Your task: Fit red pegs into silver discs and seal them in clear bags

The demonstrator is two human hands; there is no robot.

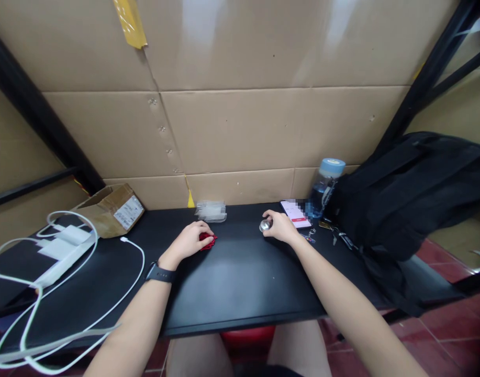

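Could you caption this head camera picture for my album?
Over a black table, the left hand touches a red item while the right hand grips a silvery one.

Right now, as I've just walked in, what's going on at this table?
Someone sits at a black table. Their left grip is over a small red item, partly hiding it; their right grip holds a small, round silvery object. Clear plastic pieces lie farther back, between the two.

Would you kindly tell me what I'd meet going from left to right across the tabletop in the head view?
Cardboard box, left hand, red object, round silver object, right hand, phone, blue-lidded bottle, black backpack.
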